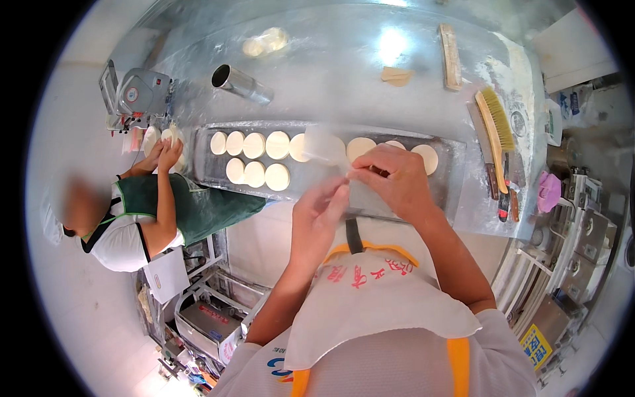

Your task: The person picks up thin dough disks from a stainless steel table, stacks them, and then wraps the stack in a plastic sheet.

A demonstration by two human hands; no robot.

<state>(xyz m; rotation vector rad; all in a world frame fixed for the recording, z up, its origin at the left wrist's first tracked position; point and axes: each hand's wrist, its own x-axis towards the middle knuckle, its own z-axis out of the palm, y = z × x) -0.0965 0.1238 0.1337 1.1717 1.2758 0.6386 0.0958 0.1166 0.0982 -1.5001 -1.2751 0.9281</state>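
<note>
My left hand (322,215) and my right hand (395,178) meet at the fingertips above the near edge of a long metal tray (307,177). Both hands are closed in a pinch; whatever lies between the fingers is too small or hidden to name. Flat, round, pale dough discs (277,145) line the tray in a long back row, with a few more in a front row on the left. A whitish, see-through blur covers part of the back row just beyond my hands, and I cannot tell what it is. My right hand partly hides some discs.
A metal cylinder (243,84) and dough pieces (266,42) lie farther back on the steel table. At right are a bristle brush (496,122), a knife (486,142) and a wooden bar (451,58). On the left, a co-worker's hands (165,152) handle dough by a grey machine (143,92).
</note>
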